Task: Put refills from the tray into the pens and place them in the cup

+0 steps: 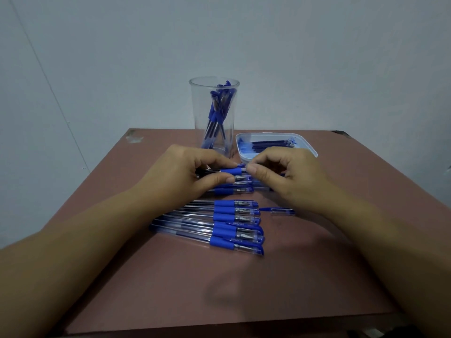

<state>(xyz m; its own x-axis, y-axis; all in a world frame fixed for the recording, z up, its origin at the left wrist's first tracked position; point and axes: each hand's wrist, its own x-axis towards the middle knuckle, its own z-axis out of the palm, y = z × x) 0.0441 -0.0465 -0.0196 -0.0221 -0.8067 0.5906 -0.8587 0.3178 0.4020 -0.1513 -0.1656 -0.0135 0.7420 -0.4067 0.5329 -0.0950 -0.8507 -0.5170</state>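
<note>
Head view. Pinching one pen by its blue rubber sleeve between thumb and fingers of the left hand. Closing thumb and forefinger of the right hand on the same pen's tip end, right at the meeting point of both hands. Cannot tell tip from cap at that end.

Just beyond the left hand, a clear cup with pens standing inside. Just beyond the right hand, a tray of refills. Nearer than both hands, a row of pens flat on the table, plus a loose small part below the right wrist.

Likely light and stiff, slick along the clear barrel; best gripped on the rubber sleeve. Worth pinching the thin refills near one end and feeding straight, against probable bending.
</note>
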